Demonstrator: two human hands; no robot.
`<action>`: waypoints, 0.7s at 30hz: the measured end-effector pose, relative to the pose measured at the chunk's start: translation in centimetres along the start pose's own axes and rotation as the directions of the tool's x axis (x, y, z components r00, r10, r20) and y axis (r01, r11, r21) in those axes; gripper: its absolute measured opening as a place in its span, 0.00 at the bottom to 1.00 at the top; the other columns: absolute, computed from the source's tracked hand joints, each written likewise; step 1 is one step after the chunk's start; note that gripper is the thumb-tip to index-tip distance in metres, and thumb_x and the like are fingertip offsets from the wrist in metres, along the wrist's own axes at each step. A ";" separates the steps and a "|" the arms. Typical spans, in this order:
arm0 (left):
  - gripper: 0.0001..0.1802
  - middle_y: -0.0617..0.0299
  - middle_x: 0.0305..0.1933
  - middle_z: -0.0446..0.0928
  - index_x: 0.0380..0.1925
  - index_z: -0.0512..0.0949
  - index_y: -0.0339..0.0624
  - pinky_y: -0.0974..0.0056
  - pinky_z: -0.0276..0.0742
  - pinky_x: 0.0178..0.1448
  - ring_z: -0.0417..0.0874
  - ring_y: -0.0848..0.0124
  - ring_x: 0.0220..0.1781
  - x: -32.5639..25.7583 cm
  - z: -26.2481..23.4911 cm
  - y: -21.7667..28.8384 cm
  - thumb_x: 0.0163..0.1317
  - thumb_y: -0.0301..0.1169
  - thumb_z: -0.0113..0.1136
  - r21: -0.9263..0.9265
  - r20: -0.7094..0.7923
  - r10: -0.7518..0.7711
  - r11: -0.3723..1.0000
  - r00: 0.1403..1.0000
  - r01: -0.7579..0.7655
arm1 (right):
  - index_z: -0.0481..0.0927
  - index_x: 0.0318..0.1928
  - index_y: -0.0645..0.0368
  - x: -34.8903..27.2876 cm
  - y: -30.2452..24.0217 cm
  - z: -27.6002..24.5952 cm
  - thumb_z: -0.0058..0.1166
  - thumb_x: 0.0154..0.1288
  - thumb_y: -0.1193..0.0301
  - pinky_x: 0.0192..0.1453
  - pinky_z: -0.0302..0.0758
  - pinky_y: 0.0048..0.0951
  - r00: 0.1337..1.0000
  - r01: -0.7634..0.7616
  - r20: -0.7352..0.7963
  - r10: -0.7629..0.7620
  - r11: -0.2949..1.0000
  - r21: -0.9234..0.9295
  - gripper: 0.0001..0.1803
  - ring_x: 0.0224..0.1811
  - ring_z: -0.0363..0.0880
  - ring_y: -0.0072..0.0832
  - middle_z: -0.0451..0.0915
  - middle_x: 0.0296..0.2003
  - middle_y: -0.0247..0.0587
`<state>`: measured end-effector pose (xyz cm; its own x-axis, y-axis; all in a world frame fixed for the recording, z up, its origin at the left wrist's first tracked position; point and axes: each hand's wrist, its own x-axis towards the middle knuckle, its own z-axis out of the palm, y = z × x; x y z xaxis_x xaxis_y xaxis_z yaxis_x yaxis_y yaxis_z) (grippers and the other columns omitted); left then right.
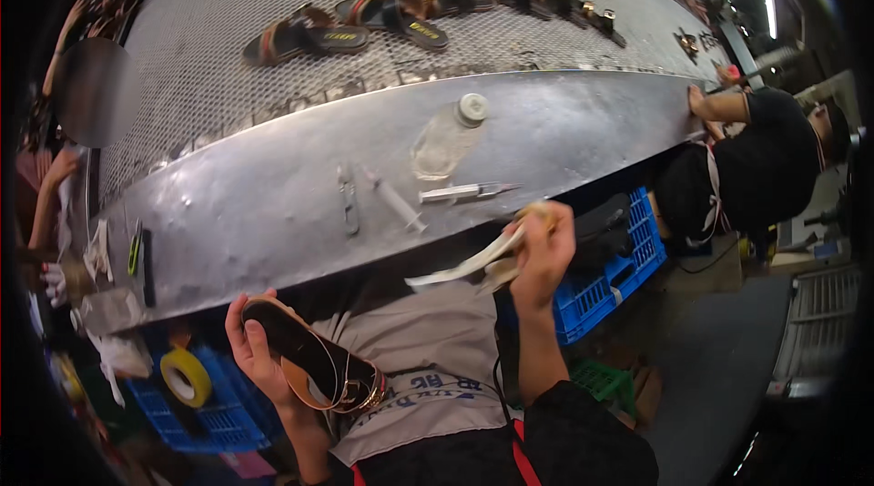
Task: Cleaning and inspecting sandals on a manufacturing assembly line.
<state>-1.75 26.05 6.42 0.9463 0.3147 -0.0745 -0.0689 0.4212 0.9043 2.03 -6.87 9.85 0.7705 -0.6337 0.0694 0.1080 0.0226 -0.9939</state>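
My left hand [262,349] grips a sandal [319,354] with a black insole, thin straps and a gold-coloured buckle, held over my grey apron. Raised to the right of it, my right hand [543,249] is closed on a pale cloth strip [475,263] whose ends hang toward the left. Just beyond, on the metal ledge, a syringe [464,192] lies crosswise and a second syringe [396,201] lies slanted. Beside them is a small metal hand tool [348,199], its kind unclear. A clear bottle [444,145] with a white cap is behind the syringes.
The bare metal ledge [264,204] borders a mesh conveyor [218,40] carrying a row of sandals [401,20]. At the ledge's left end lie cutters [141,258]. Blue crates [592,299] and yellow tape [186,377] sit below. A co-worker [742,163] is at the right.
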 end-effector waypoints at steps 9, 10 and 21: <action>0.21 0.42 0.54 0.82 0.65 0.70 0.33 0.62 0.83 0.58 0.86 0.62 0.51 1.4 3.0 -2.6 0.78 0.32 0.54 0.005 0.192 -0.079 0.997 0.978 0.079 | 0.77 0.45 0.59 16.0 5.9 -11.7 0.57 0.76 0.68 0.19 0.57 0.20 0.986 -0.078 -0.147 0.081 0.997 0.025 0.08 0.17 0.61 0.11 0.77 0.29 0.31; 0.21 0.42 0.54 0.82 0.65 0.70 0.33 0.62 0.83 0.57 0.86 0.62 0.51 1.3 3.3 -2.6 0.78 0.32 0.54 -0.011 0.187 -0.086 0.996 0.979 0.089 | 0.78 0.50 0.61 16.4 6.1 -12.3 0.57 0.76 0.67 0.24 0.61 0.17 0.981 -0.014 -0.189 -0.034 0.970 -0.243 0.11 0.24 0.66 0.10 0.78 0.32 0.32; 0.19 0.44 0.58 0.83 0.64 0.71 0.33 0.61 0.77 0.67 0.84 0.64 0.58 1.0 5.2 0.0 0.76 0.26 0.53 0.042 0.268 -0.178 0.984 0.947 0.174 | 0.72 0.68 0.64 1.6 -1.8 -1.6 0.55 0.73 0.75 0.21 0.50 0.12 0.989 0.001 0.144 0.009 0.997 -0.072 0.25 0.21 0.56 0.05 0.76 0.39 0.28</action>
<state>0.82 21.97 8.55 0.9928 -0.0050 -0.1194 0.1097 0.4336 0.8944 2.03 -9.13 11.57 0.8541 -0.5151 0.0717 0.0634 -0.0337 -0.9974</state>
